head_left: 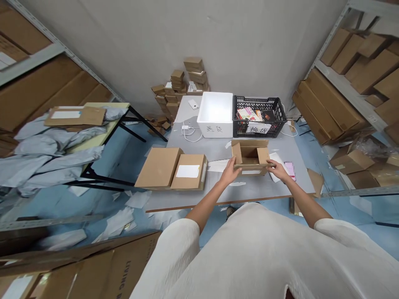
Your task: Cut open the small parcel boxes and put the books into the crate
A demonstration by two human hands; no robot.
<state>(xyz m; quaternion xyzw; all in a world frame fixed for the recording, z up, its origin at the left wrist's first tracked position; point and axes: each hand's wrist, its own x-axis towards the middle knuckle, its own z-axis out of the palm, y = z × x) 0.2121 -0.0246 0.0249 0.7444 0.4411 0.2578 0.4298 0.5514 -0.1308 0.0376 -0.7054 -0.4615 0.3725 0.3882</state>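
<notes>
The left hand [230, 171] holds the near left corner of an open cardboard box [252, 169], its fingers closed narrowly on the edge there. The right hand [277, 169] grips the near right corner, its fingers pinching the cardboard between them. The box sits between the two sets of fingers, over the grey table [215, 195], with its flaps up and its inside in view. A white label [251, 172] shows on its near side, just below and between the fingers.

Beyond the fingertips of both hands, past the box, a black crate [282, 124] with books and a handwritten sign stands right beside a white foam bin [215, 129], which also has handwriting on its near side. A white charger and cable [186, 128] lie beyond the left fingers and farther left.

Well to the left of the left fingers, two closed boxes lie side by side: the larger box [160, 166] outermost, the smaller box [190, 168] with a white label nearer the hand. Just beside the right fingers is a flat white item [278, 160], partly covered by the hand, and a phone [290, 169] with a pink screen lies a little farther right.
</notes>
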